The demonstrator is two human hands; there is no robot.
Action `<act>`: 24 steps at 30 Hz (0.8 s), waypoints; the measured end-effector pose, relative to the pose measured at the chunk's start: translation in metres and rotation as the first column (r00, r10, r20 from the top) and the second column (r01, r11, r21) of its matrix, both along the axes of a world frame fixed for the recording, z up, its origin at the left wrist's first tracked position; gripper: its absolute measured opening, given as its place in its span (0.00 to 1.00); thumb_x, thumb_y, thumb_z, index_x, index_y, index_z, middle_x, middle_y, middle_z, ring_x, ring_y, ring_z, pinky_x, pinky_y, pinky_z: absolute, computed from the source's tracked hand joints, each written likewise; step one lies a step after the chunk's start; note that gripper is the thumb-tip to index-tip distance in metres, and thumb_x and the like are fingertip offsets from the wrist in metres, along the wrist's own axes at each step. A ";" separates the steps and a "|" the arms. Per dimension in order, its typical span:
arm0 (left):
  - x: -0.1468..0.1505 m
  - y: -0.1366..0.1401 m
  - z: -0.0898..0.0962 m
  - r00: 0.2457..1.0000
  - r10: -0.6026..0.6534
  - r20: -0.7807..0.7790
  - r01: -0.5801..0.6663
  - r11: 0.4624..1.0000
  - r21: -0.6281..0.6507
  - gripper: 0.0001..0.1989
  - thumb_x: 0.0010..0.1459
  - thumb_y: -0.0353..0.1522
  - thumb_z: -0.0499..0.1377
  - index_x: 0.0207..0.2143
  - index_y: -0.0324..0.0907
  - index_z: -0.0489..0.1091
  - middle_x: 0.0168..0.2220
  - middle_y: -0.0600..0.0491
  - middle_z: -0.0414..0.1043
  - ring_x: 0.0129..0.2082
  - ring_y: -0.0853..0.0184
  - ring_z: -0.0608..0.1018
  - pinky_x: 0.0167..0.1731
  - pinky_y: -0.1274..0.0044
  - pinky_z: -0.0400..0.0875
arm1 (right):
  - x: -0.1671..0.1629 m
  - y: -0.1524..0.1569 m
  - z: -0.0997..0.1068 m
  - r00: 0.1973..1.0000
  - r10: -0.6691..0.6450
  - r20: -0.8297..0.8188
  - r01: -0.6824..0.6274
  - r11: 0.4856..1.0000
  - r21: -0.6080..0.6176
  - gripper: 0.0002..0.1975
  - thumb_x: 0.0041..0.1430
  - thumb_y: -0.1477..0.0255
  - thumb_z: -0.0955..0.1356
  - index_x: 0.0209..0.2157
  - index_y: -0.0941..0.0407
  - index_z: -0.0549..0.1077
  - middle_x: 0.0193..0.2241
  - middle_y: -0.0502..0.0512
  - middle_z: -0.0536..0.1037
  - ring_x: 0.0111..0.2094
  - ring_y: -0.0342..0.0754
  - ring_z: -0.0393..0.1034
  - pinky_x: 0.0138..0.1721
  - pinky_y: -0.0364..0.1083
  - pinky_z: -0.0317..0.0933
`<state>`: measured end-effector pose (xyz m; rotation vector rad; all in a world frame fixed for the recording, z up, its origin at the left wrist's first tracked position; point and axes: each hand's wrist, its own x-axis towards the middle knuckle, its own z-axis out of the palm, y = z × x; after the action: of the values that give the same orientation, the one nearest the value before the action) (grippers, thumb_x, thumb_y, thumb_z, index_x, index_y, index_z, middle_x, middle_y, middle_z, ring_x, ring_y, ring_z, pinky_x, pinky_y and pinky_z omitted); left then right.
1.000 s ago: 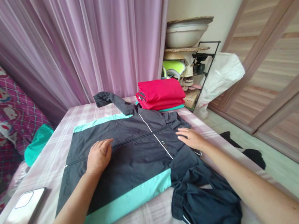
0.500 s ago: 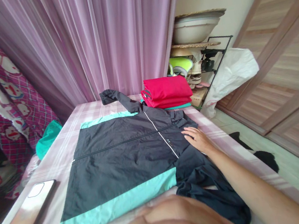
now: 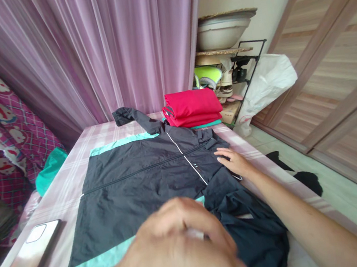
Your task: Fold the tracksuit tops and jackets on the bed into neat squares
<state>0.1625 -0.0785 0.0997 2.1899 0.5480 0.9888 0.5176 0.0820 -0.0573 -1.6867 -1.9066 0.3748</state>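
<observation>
A dark zip-up jacket point(image 3: 132, 181) with mint-green side panels and a thin white line across the chest lies spread on the table, its hem toward the left. One sleeve stretches toward the curtain; the near sleeve point(image 3: 256, 238) lies bunched at the lower right. My right hand point(image 3: 233, 161) rests on the jacket's shoulder beside the collar, fingers spread. Large and blurred in the foreground, my left hand point(image 3: 183, 250) is raised over the jacket's near side with its fingers curled. Blur hides whether anything is between those fingers.
A folded red stack of cloth point(image 3: 192, 106) sits beyond the collar. On the left of the checked tablecloth point(image 3: 78, 140) lies a phone point(image 3: 26, 266). Behind stand a pink curtain point(image 3: 124, 47) and a rack with a white basin point(image 3: 223, 31). A wooden wardrobe point(image 3: 332, 59) is at the right.
My left hand has risen from the bottom edge and now covers part of the near mint panel. My right hand stays at the shoulder. The view has shifted slightly right.
</observation>
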 end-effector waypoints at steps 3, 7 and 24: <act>-0.004 0.045 -0.034 0.953 0.200 -0.227 -0.196 0.980 0.040 0.12 0.62 0.35 0.54 0.44 0.47 0.75 0.43 0.49 0.78 0.45 0.64 0.77 0.49 0.72 0.71 | 0.008 -0.012 0.016 0.998 -0.058 -0.020 0.057 0.996 -0.065 0.14 0.56 0.63 0.63 0.36 0.54 0.78 0.42 0.58 0.80 0.44 0.53 0.73 0.49 0.51 0.64; -0.034 0.077 -0.098 0.856 0.274 -0.439 -0.347 0.933 -0.094 0.13 0.61 0.40 0.54 0.36 0.43 0.75 0.37 0.52 0.79 0.38 0.66 0.79 0.41 0.76 0.73 | 0.029 -0.038 0.042 1.000 0.012 -0.020 -0.019 0.938 -0.346 0.21 0.55 0.52 0.63 0.25 0.56 0.73 0.24 0.54 0.76 0.28 0.49 0.69 0.33 0.47 0.63; -0.090 0.023 -0.115 0.718 0.243 -0.652 -0.266 0.962 0.066 0.16 0.55 0.45 0.60 0.39 0.45 0.76 0.51 0.48 0.75 0.50 0.61 0.76 0.52 0.72 0.68 | 0.002 -0.135 0.101 0.900 0.436 0.008 -0.327 0.686 -0.650 0.21 0.44 0.60 0.72 0.40 0.56 0.82 0.27 0.52 0.77 0.27 0.45 0.67 0.27 0.41 0.57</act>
<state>0.0730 -0.0560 -0.0151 2.4502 1.2093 0.2807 0.5191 -0.0526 0.0436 -1.7209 -2.4454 1.2108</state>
